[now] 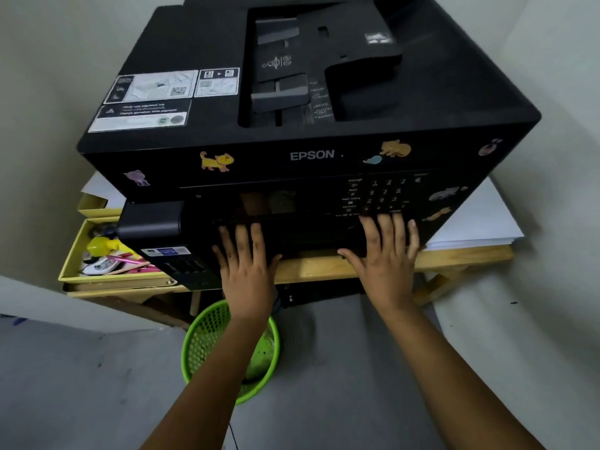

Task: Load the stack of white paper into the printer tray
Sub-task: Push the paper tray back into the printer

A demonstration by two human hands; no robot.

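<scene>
Both grips lie flat, fingers straight and spread, on the printer's (311, 154) lower front. Neither holds anything. Left hand (248, 254) presses the black front panel left of the printer's middle, its thumb pointing toward the middle. Right hand (386, 251) presses the same panel right of the middle, its fingertips just below the printer's keypad (386, 193), its thumb reaching left along the panel's lower edge. Whether that panel is the tray front cannot be told.

White paper (477, 222) sits as a stack on the counter (311, 266) at the printer's right, partly under the printer's right corner, apart from the right hand. More white sheets (102, 188) show behind the printer's left front corner.

Cat stickers (216, 161) dot the printer's front face on both sides of the EPSON name, and white labels (152, 99) cover the left part of the printer's top. A dark feeder tray (318, 60) takes up the top's middle.

At the printer's left a yellow box (69, 254) sits on the counter, holding a yellow toy (100, 246) and pink pens (130, 259). Below the printer, on the grey floor, stands a green basket (207, 345), partly hidden by the left forearm.
</scene>
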